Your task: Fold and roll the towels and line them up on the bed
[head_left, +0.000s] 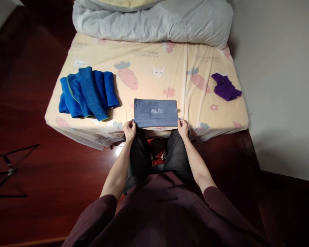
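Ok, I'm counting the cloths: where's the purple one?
In the head view, the purple cloth lies crumpled near the right edge of the bed, right of the gray cloth.

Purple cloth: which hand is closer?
Right. In the picture, the right hand is below and left of the purple cloth; the left hand is farther left, across the gray towel.

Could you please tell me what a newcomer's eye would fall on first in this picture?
Probably the bright blue cloths overlapping on the left of the bed, set off by the purple cloth on its right. Between them, at the near edge, the left hand and right hand pinch a grey-blue cloth with upside-down white lettering.
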A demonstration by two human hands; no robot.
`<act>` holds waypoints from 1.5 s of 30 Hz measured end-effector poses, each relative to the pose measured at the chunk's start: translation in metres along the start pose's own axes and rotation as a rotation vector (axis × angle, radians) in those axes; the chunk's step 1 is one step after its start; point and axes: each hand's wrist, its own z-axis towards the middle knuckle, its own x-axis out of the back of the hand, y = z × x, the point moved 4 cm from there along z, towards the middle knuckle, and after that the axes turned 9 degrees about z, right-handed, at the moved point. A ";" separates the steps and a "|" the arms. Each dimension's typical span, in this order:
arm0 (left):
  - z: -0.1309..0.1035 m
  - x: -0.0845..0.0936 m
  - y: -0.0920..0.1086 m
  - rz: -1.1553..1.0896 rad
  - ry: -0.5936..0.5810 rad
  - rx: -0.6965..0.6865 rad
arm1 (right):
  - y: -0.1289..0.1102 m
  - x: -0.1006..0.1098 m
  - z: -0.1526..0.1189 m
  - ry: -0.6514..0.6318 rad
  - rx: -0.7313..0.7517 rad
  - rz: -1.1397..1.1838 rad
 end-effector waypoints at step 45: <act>-0.008 -0.004 0.017 0.000 -0.246 -0.345 | -0.037 0.000 -0.003 -0.225 0.228 -0.034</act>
